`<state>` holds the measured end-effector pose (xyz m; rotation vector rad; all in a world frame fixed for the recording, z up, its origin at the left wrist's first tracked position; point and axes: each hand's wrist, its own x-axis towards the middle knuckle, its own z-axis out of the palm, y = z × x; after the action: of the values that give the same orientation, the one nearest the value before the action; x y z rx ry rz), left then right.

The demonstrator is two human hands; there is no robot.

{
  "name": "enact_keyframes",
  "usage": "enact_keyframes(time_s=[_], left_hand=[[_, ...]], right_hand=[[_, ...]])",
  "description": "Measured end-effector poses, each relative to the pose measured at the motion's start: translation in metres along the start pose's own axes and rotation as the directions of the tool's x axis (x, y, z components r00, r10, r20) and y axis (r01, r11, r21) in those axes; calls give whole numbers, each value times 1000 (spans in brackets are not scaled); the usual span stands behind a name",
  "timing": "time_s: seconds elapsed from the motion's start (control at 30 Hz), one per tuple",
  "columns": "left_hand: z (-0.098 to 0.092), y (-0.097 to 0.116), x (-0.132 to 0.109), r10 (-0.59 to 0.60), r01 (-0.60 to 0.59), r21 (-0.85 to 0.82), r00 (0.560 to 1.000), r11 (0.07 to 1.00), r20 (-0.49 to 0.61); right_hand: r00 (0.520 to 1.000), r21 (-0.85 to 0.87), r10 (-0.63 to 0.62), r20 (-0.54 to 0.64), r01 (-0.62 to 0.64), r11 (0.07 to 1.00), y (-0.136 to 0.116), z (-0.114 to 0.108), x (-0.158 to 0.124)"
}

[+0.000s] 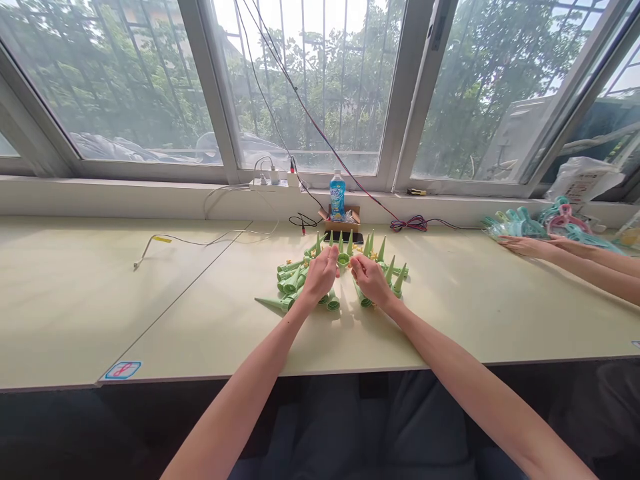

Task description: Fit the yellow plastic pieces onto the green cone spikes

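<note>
Several green plastic cones (293, 275) lie and stand in a heap on the pale table (200, 313), some upright behind my hands. My left hand (320, 273) and my right hand (369, 279) meet over the heap, and together they hold one green cone piece (343, 259) with its round open end facing me. The left fingers pinch its left side; the right fingers pinch something small and yellowish at its right side. Small yellow bits (357, 249) lie among the cones.
A blue drink bottle (337, 195) stands in a small cardboard box (345, 220) by the window sill, with a dark phone (344, 237) in front. Cables (407, 223) and a power strip (273, 180) lie along the sill. Another person's hands (530, 245) rest by teal and pink items (540, 223) at right.
</note>
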<state>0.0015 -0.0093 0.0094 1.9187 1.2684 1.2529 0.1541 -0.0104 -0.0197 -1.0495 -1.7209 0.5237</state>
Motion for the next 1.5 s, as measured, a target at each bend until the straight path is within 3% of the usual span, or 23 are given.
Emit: enact_keyframes(time_s=[0.23, 0.97, 1.5], left_hand=[[-1, 1, -1, -29, 30, -23, 997, 999, 72], [-2, -1, 0, -93, 99, -35, 986, 994, 140], [-4, 3, -2, -3, 7, -26, 990, 1000, 144]], right_hand=[[999, 8, -7, 36, 7, 1000, -1, 0, -1], [999, -2, 2, 44, -2, 1000, 5, 0, 0], [1000, -64, -8, 7, 9, 998, 7, 0, 1]])
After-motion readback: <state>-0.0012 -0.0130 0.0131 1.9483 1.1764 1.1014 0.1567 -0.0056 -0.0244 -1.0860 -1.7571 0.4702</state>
